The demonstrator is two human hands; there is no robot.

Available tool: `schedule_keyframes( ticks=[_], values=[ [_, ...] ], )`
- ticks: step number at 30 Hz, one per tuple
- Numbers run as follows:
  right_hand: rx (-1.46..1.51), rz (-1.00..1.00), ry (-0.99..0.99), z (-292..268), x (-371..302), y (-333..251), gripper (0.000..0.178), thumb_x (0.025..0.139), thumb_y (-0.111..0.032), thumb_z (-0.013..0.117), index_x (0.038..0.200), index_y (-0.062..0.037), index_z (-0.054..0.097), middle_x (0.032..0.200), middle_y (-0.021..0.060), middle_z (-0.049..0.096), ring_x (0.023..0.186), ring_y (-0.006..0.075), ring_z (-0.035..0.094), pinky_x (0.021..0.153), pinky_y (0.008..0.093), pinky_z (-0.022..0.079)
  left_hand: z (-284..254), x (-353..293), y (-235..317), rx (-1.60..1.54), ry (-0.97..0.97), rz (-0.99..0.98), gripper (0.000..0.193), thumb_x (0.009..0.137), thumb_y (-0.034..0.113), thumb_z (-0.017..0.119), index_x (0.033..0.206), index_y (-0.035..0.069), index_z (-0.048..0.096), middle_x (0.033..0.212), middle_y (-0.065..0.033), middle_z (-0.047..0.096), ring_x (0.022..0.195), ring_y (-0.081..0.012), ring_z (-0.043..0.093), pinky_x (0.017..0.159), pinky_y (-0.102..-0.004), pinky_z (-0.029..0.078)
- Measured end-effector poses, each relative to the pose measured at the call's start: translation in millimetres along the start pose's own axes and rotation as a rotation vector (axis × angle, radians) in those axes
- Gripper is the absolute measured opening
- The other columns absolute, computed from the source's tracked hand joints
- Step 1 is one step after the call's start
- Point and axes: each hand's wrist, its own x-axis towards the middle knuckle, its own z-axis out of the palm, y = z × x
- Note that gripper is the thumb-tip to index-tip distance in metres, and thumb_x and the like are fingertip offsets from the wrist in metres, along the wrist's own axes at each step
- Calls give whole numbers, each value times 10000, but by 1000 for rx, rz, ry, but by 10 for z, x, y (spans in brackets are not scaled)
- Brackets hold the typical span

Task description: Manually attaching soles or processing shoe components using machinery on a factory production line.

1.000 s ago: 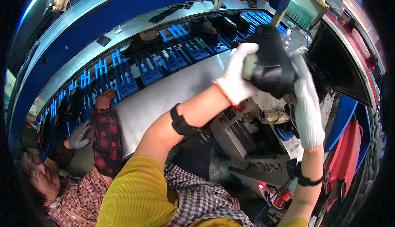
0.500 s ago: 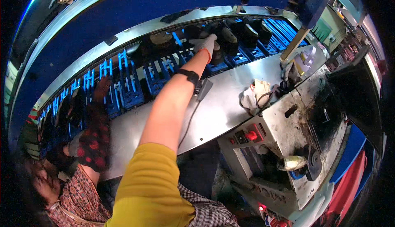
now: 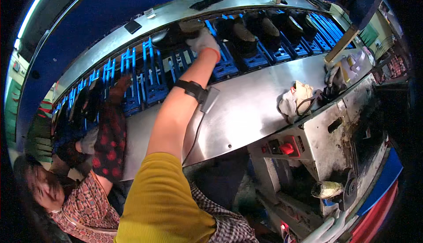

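My left hand, in a pale glove with an orange band at the wrist, reaches across the metal ledge to the blue-barred rack. Its fingers are closed at the back end of a black shoe that lies on its side of the rack with the toe pointing left. The grip is partly hidden by the glove. More dark shoes stand on the rack just right of the hand. A black strap with a small box and cable sits on my forearm. My right hand is out of view.
At left, a co-worker's hand touches the rack. A crumpled cloth and a roll of whitish tape lie on the metal ledge. Below is a dirty machine housing with a red switch. A dark upright stands at right.
My left hand has moved left along the rack, from the shoes on the right to the black shoe. The whole view has shifted a little. The co-worker's arm stays by the rack.
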Motion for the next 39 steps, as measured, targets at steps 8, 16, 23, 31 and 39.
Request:
schedule_keyframes(
  ticks=[8,16,23,31,39],
  values=[
    [35,140,8,32,57,-159,394,1091,-220,523,1351,65,602,1322,224,658,1211,323,608,1082,381,451,238,887,292,6,316,-358,1294,721,444,875,1629,136,5,1671,-209,225,1348,-424,503,1065,-596,418],
    [-56,63,69,174,-65,152,277,1048,-187,629,1173,51,698,1139,209,714,1020,329,658,955,422,526,269,744,323,26,332,-383,1526,648,428,943,1634,159,-191,1692,-204,177,1304,-450,540,1034,-709,396],
    [-211,-219,122,97,-28,100,289,1035,-193,649,1167,60,692,1127,207,720,1023,345,676,962,412,533,-230,478,528,84,245,-255,1302,680,389,860,1659,240,14,1385,-134,562,1140,-351,615,987,-700,414],
    [667,317,16,-162,-26,277,527,1070,-240,516,1442,129,470,1551,256,429,1351,375,526,1164,477,412,-1274,-894,772,-292,-1075,-752,457,871,370,616,1245,108,614,1302,-110,638,1260,-317,548,1057,-643,397],
    [1280,-48,-692,-520,710,-691,735,1065,-374,546,1616,14,252,1536,232,476,1397,333,509,1127,446,439,-1774,-2968,1095,-206,-1458,-684,945,843,556,628,1511,-75,408,1417,-330,549,1307,-515,544,1109,-634,435]
  ],
)
